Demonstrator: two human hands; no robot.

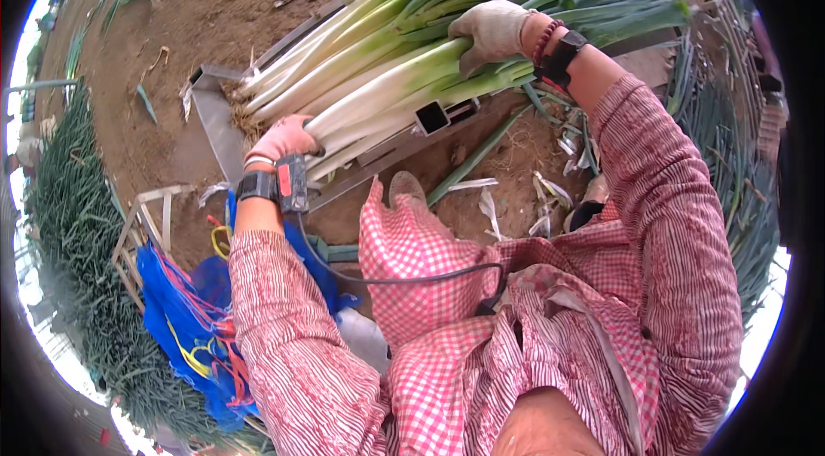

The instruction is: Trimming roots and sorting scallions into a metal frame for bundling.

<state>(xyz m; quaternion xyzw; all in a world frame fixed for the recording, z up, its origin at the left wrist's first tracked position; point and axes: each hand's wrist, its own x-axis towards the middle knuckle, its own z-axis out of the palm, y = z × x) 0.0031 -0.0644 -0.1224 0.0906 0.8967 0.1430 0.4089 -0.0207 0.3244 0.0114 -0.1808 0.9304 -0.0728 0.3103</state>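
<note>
A thick bundle of long green onions (361, 99) lies slantwise in a metal frame (216, 125), white shafts and roots to the left, green leaves to the far right. My left hand (284, 140), in a pinkish glove, is closed round the near stalks by their root end. Further up, where white turns to green, my right hand (496, 33) in a pale glove grips the same near stalks from above. The fingertips of both hands are partly hidden. A strapped device with a cable sits on my left wrist; a dark band and beads circle my right.
Blue netting with red and yellow cords (193, 327) lies at the left by a light rack (142, 228). Heaped green onions (77, 224) line the left side, with more leaves at the right. Peeled scraps (541, 202) litter the soil. A square tube end (432, 118) juts from the frame.
</note>
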